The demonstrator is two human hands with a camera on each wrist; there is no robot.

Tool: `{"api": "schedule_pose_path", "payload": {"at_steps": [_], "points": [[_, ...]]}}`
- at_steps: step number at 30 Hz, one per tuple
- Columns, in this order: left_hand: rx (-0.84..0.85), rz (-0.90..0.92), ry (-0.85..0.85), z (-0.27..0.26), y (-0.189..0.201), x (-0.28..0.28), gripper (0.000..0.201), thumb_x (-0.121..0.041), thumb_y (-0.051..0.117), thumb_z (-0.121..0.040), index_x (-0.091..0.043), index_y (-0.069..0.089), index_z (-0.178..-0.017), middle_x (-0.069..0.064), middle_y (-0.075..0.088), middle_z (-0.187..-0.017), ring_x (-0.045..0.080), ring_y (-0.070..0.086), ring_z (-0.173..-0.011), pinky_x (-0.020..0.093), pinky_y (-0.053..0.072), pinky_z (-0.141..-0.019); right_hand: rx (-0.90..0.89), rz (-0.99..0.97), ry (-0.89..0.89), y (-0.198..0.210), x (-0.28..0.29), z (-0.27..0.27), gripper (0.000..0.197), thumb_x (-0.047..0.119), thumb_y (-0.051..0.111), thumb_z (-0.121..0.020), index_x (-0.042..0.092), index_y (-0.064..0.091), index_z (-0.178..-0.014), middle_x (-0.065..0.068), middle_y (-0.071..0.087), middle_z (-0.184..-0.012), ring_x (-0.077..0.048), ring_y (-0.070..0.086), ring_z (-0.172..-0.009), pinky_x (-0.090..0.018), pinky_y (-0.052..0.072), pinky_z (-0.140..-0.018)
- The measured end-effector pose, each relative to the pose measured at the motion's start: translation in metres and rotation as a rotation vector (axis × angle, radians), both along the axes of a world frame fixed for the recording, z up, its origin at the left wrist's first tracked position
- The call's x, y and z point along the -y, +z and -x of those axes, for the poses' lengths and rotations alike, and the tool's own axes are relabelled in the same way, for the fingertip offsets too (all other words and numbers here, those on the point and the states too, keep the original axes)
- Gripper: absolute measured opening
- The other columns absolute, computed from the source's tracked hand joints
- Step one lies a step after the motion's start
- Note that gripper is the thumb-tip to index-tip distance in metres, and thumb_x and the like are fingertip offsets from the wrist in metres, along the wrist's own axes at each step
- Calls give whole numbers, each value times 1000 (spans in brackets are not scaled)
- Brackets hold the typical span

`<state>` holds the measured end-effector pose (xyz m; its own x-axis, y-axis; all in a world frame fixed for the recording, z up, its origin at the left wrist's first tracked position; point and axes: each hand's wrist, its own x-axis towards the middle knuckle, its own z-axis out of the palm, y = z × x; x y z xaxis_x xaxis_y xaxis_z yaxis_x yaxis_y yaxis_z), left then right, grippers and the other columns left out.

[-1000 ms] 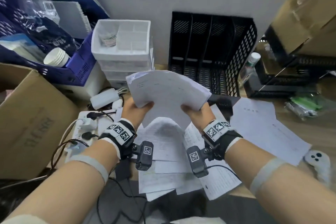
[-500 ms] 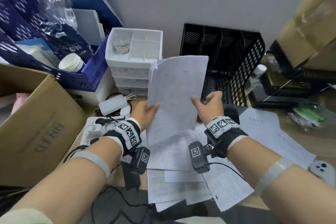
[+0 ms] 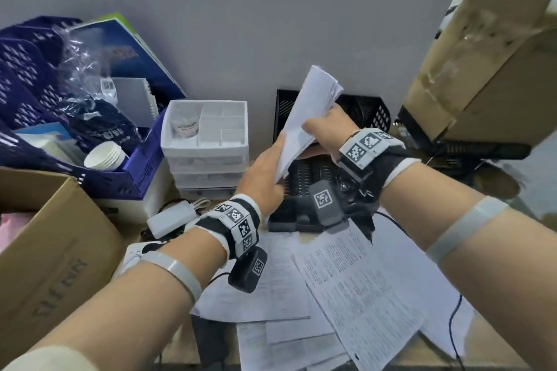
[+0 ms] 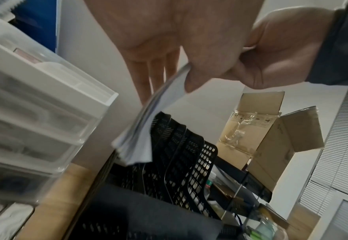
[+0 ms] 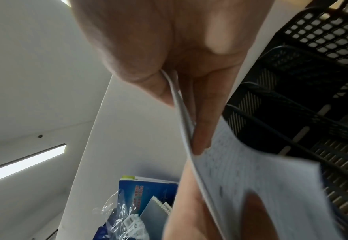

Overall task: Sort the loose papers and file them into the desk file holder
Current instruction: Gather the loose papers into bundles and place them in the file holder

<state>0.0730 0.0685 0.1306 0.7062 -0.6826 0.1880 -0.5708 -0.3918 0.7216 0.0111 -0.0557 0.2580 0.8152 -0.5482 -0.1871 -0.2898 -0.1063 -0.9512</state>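
Observation:
I hold a stack of white papers [image 3: 310, 108] upright and nearly edge-on, just above the black mesh file holder [image 3: 372, 117] at the wall. My left hand [image 3: 278, 161] grips the stack's lower edge, thumb on one face and fingers on the other. My right hand [image 3: 319, 126] pinches its right edge. In the left wrist view the stack [image 4: 146, 128] hangs over the holder's dividers [image 4: 179, 154]. The right wrist view has the thumb and fingers [image 5: 201, 129] clamped on the sheets [image 5: 251, 178], with the holder [image 5: 312, 81] behind. Several loose printed papers [image 3: 361, 280] lie on the desk below my wrists.
A white drawer organiser [image 3: 208, 135] stands left of the holder, and a blue crate [image 3: 39, 93] full of items is further left. Cardboard boxes sit at the left [image 3: 45, 244] and upper right [image 3: 482, 54]. A white adapter [image 3: 171, 218] and cables lie by the organiser.
Both hands lifted the stack up and forward from over the desk to above the file holder. It turned from face-on to nearly edge-on.

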Motion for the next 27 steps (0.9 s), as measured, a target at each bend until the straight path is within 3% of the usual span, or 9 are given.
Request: {"api": "schedule_pose_path", "payload": {"at_steps": [4, 7, 10, 12, 16, 20, 23, 25, 27], "points": [[-186, -130, -38, 2, -22, 8, 116, 2, 61, -76, -33, -17, -154, 4, 12, -164, 30, 25, -148, 44, 29, -119, 22, -48, 49, -1, 14, 9, 30, -9, 44, -91, 21, 48, -88, -8, 61, -99, -31, 65, -94, -57, 57, -76], [-313, -169, -36, 8, -30, 17, 114, 10, 53, -76, -31, -19, -154, 3, 6, -165, 30, 22, -148, 37, 29, -114, -8, -15, 91, -4, 23, 11, 28, -8, 44, -92, 20, 51, -93, -5, 61, -98, -30, 64, -93, -57, 57, -78], [-356, -168, -16, 12, -35, 31, 113, 13, 53, -78, -30, -17, -155, 5, 7, -164, 31, 31, -143, 28, 32, -102, -47, -14, 94, -10, 35, 8, 27, -7, 45, -92, 20, 51, -93, -6, 62, -100, -34, 63, -101, -59, 56, -80], [-375, -168, 13, 11, -41, 43, 113, 14, 52, -78, -30, -18, -155, 5, 7, -164, 33, 37, -139, 32, 38, -105, -70, -4, 110, -15, 46, 3, 30, -6, 45, -91, 24, 50, -89, -10, 63, -106, -33, 64, -102, -59, 56, -79], [-366, -214, 103, 11, -47, 63, 108, 14, 48, -80, -30, -18, -155, 2, 7, -165, 37, 50, -123, 31, 43, -88, -97, 2, 156, -26, 68, -10, 30, -6, 44, -91, 23, 51, -91, -8, 63, -102, -26, 65, -94, -56, 57, -79], [-384, -235, 187, 1, -52, 86, 108, 14, 47, -80, -33, -16, -155, 1, 7, -164, 35, 50, -123, 30, 42, -89, -117, 9, 190, -35, 93, -29, 28, -2, 47, -90, 15, 49, -113, -10, 63, -107, -27, 65, -95, -55, 59, -75], [-394, -227, 209, -11, -56, 103, 105, 6, 53, -82, -31, -12, -156, 5, 14, -163, 34, 49, -128, 38, 44, -102, -126, 120, 191, -44, 110, -50, 33, 3, 49, -85, 16, 51, -115, -15, 62, -116, -34, 63, -103, -56, 57, -79], [-384, -216, 249, -20, -59, 111, 98, -6, 60, -84, -29, 0, -158, 8, 28, -159, 32, 47, -132, 40, 42, -109, -122, 185, 184, -51, 118, -63, 32, 6, 49, -82, 17, 53, -111, -13, 63, -115, -36, 61, -106, -56, 54, -86], [-325, -199, 324, -28, -61, 117, 86, -24, 64, -81, -32, 20, -155, 7, 47, -145, 29, 54, -125, 42, 45, -107, -115, 188, 152, -60, 121, -70, 36, 5, 48, -87, 15, 53, -121, -10, 62, -116, -33, 60, -111, -47, 52, -92]]}}
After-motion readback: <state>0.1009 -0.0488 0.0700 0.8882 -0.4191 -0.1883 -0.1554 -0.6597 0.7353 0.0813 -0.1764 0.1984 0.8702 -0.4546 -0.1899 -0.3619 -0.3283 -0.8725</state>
